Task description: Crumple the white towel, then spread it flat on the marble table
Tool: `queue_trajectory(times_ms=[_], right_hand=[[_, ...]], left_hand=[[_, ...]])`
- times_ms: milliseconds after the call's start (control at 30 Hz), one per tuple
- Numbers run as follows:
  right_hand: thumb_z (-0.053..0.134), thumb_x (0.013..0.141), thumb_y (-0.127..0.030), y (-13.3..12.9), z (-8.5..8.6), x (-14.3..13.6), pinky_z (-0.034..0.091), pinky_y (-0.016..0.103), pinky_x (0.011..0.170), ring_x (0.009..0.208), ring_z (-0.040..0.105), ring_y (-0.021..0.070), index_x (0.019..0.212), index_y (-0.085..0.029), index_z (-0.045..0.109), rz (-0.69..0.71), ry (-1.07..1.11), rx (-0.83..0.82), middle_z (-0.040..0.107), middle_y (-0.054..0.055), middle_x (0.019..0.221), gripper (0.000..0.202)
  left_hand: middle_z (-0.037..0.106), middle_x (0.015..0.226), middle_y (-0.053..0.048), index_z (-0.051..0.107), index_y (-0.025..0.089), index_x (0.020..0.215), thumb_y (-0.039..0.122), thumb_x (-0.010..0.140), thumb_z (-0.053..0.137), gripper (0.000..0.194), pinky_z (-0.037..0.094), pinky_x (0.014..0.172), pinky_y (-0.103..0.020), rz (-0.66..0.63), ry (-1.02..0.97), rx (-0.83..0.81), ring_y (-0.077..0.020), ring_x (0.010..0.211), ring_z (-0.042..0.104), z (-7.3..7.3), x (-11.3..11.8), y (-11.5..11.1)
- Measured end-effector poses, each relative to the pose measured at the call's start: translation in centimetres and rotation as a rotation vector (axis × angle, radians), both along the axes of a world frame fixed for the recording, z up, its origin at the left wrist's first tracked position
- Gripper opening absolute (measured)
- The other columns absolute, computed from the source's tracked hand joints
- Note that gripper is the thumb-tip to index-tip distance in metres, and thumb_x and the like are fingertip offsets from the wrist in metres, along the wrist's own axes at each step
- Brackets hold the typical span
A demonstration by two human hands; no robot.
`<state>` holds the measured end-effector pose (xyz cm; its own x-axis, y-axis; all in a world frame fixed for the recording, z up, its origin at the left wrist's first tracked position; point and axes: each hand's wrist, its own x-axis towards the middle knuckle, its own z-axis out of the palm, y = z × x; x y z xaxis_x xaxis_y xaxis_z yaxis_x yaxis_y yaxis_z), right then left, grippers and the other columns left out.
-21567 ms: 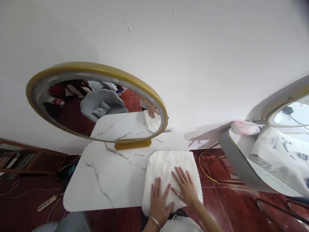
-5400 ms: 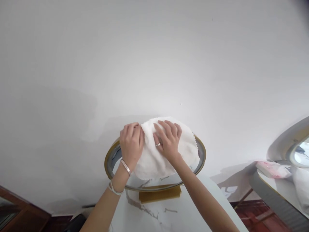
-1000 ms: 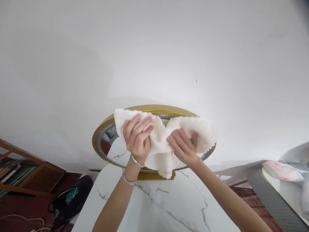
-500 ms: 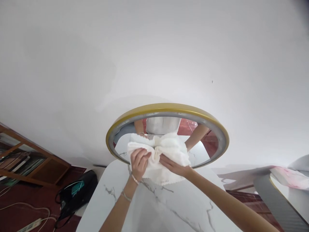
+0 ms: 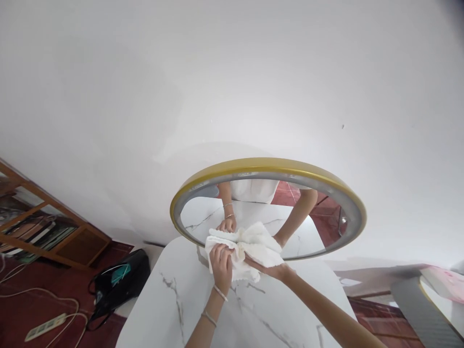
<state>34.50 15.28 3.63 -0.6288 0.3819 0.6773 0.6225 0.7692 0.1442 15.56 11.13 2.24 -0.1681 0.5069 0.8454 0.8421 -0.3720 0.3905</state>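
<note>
A crumpled white cloth (image 5: 261,244) is held in both hands in front of the lower edge of an oval mirror (image 5: 268,166) with a gold rim. My left hand (image 5: 221,266), with two bracelets on its wrist, has its fingers curled over the cloth's left part. My right hand (image 5: 271,270) holds the right part from below, and the cloth covers much of its fingers. The mirror stands at the far edge of a white marble-patterned table (image 5: 163,309) and reflects the arms and the cloth.
A pale wall (image 5: 232,77) rises behind the mirror. To the left are a wooden shelf (image 5: 54,237) with books, a black bag (image 5: 121,285) and a power strip (image 5: 45,327) with cables on the red floor. A grey ribbed piece of furniture (image 5: 416,309) with a pink-and-white item (image 5: 444,282) stands at right.
Both hands have moved down with the cloth, which is more bunched now. More of my right hand is under the cloth. The view has shifted slightly to the left.
</note>
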Motion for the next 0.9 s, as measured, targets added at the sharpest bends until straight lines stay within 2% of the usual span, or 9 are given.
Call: queue_trajectory(times_ms=[133, 233, 333, 433, 500, 567, 667, 767, 900], right_hand=[[0.048, 0.091, -0.013, 0.3, 3.8, 0.2, 0.044, 0.019, 0.101, 0.107, 0.062, 0.0092, 0.124, -0.034, 0.056, 0.071, -0.139, 0.244, 0.065, -0.01, 0.119, 0.041], [0.049, 0.088, -0.008, 0.8, 8.9, -0.6, 0.035, 0.026, 0.11, 0.119, 0.054, 0.0124, 0.126, -0.026, 0.056, -0.003, -0.142, 0.438, 0.066, -0.004, 0.118, 0.043], [0.05, 0.089, -0.011, 1.3, 14.5, -1.6, 0.023, 0.034, 0.116, 0.129, 0.045, 0.0152, 0.128, -0.027, 0.054, -0.143, 0.042, 0.59, 0.066, -0.001, 0.117, 0.042], [0.038, 0.094, -0.016, 1.7, 18.8, -2.4, 0.018, 0.051, 0.114, 0.132, 0.041, 0.0221, 0.137, -0.025, 0.045, -0.245, 0.271, 0.616, 0.061, 0.005, 0.126, 0.044], [0.031, 0.095, -0.021, 1.8, 20.7, -2.9, 0.02, 0.058, 0.111, 0.131, 0.042, 0.0273, 0.139, -0.021, 0.041, -0.259, 0.389, 0.573, 0.055, 0.01, 0.133, 0.045], [0.028, 0.095, -0.027, 1.8, 21.8, -3.3, 0.021, 0.06, 0.109, 0.131, 0.041, 0.0301, 0.138, -0.018, 0.042, -0.246, 0.443, 0.543, 0.051, 0.012, 0.136, 0.047], [0.025, 0.095, -0.035, 1.6, 22.8, -4.2, 0.018, 0.058, 0.111, 0.132, 0.039, 0.0305, 0.137, -0.018, 0.044, -0.202, 0.392, 0.491, 0.049, 0.012, 0.138, 0.049], [0.029, 0.093, -0.033, 1.3, 23.7, -5.4, 0.015, 0.056, 0.114, 0.136, 0.033, 0.0288, 0.139, -0.02, 0.041, -0.12, 0.23, 0.391, 0.044, 0.009, 0.143, 0.049], [0.042, 0.085, -0.018, 1.9, 24.3, -8.8, 0.017, 0.051, 0.116, 0.142, 0.017, 0.0268, 0.141, -0.014, 0.037, 0.085, -0.032, 0.221, 0.035, 0.01, 0.149, 0.056]], left_hand=[[0.061, 0.089, -0.006, 0.061, 0.02, 0.082, 0.007, 0.087, 0.043, 0.023, 0.048, 0.083, -0.039, 0.071, -0.047, 0.21, -0.02, 0.098, 0.059, 6.9, -0.4, 1.5], [0.06, 0.088, -0.004, 0.058, 0.021, 0.079, 0.004, 0.084, 0.046, 0.022, 0.049, 0.084, -0.039, 0.068, -0.043, 0.465, -0.0196, 0.101, 0.059, 13.4, -1.0, 3.2], [0.063, 0.091, -0.002, 0.057, 0.022, 0.082, 0.004, 0.084, 0.047, 0.021, 0.05, 0.086, -0.039, -0.017, -0.002, 0.664, -0.0195, 0.106, 0.058, 20.2, -1.3, 4.8], [0.065, 0.105, -0.004, 0.057, 0.022, 0.097, 0.01, 0.089, 0.039, 0.023, 0.047, 0.091, -0.039, -0.168, 0.1, 0.541, -0.0192, 0.114, 0.055, 26.1, -0.8, 5.5], [0.066, 0.109, -0.005, 0.057, 0.02, 0.106, 0.015, 0.093, 0.035, 0.026, 0.045, 0.092, -0.036, -0.279, 0.205, 0.353, -0.0177, 0.111, 0.057, 28.7, -0.3, 5.6], [0.067, 0.105, -0.005, 0.058, 0.02, 0.108, 0.019, 0.095, 0.033, 0.028, 0.045, 0.088, -0.033, -0.346, 0.287, 0.215, -0.0167, 0.102, 0.06, 30.0, 0.0, 5.6], [0.068, 0.099, -0.005, 0.06, 0.02, 0.105, 0.023, 0.096, 0.031, 0.03, 0.044, 0.083, -0.031, -0.332, 0.273, 0.139, -0.0172, 0.095, 0.061, 29.8, -1.0, 5.5], [0.067, 0.098, -0.006, 0.059, 0.019, 0.106, 0.026, 0.096, 0.032, 0.03, 0.043, 0.082, -0.03, -0.266, 0.135, 0.14, -0.0177, 0.094, 0.06, 27.8, -3.4, 5.4], [0.064, 0.089, -0.004, 0.059, 0.018, 0.101, 0.031, 0.095, 0.036, 0.026, 0.043, 0.07, -0.026, -0.195, -0.171, 0.107, -0.0147, 0.077, 0.057, 23.0, -7.0, 5.3]])
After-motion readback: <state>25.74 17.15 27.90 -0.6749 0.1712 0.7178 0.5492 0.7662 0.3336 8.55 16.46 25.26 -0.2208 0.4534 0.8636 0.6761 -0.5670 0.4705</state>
